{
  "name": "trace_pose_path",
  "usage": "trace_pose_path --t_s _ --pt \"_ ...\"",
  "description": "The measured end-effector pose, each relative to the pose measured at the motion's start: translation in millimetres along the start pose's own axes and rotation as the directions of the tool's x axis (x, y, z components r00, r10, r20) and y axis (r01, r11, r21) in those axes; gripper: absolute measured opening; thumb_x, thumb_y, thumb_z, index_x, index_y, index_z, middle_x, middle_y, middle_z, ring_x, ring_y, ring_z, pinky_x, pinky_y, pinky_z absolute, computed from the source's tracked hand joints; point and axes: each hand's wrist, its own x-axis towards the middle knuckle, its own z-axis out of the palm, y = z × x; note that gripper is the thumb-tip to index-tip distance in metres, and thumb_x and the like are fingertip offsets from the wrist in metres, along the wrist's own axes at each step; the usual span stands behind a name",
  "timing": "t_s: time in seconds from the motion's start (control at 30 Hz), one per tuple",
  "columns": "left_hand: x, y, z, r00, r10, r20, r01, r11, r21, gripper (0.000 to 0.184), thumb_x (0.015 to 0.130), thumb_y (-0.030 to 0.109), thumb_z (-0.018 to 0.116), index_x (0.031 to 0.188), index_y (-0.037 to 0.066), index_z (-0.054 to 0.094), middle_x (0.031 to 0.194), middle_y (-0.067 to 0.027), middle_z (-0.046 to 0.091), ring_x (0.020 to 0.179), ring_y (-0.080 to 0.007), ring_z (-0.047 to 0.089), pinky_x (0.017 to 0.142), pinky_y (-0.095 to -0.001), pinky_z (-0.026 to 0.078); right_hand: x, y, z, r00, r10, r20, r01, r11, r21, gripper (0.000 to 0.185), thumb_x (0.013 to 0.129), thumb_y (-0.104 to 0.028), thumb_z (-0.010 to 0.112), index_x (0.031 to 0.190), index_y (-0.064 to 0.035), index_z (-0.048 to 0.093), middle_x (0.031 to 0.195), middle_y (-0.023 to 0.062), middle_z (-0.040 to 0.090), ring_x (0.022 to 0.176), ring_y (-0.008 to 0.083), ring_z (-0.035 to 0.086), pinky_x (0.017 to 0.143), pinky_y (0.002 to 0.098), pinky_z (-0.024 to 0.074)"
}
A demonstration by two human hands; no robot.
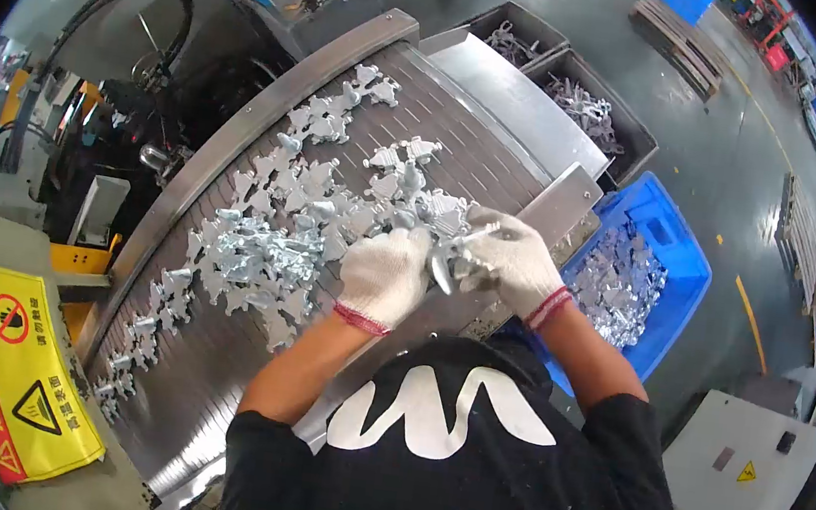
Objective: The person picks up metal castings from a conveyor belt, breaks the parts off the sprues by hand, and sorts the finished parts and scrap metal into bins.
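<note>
Both my hands wear white knitted gloves with red cuffs, over the near edge of a slatted metal conveyor (208, 424). Between them is a shiny silver metal casting (442, 271) with a curved, rounded piece pointing down. My left hand (384, 274) is closed at its left side, the fingertips partly hidden. My right hand (515, 265) closes around its right side. Just beyond the fingers lie more flat, branching castings (403, 169). A larger heap of castings (267, 251) spreads to the left of my left hand.
A blue bin (689, 277) of small metal pieces stands right of my right arm. Dark crates (644, 131) with metal scraps sit behind a metal chute (517, 96). Machinery and a yellow caution sign (27, 378) are at left; a grey electrical box (740, 474) is at right.
</note>
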Motion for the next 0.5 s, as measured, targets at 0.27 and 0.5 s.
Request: trace_pose_path --t_s 0.27,0.5 --pt "7.3 -15.3 -2.7 0.971 -0.037 0.234 0.237 0.148 -0.960 0.052 0.111 0.049 0.056 0.123 0.002 0.074 0.104 -0.0036 0.068 0.080 -0.0096 0.059 0.067 -0.0261 0.048 -17.6 13.8 -23.5 0.955 0.140 0.261 -0.118 0.988 -0.099 0.052 0.103 -0.034 0.072 0.141 0.0007 0.062 0.107 0.0059 0.073 0.093 0.0133 0.073 0.078 0.0312 0.0599" --pt "12.0 10.2 -1.4 0.952 -0.032 0.303 0.301 -0.056 -0.952 0.040 0.107 0.036 0.063 0.124 0.001 0.074 0.113 -0.0062 0.072 0.097 -0.0145 0.068 0.083 -0.0319 0.054 -22.6 3.3 -13.9 0.951 0.002 0.308 -0.010 1.000 0.025 0.048 0.101 -0.034 0.071 0.130 0.0044 0.069 0.113 0.0087 0.075 0.096 0.0134 0.069 0.083 0.0307 0.0567"
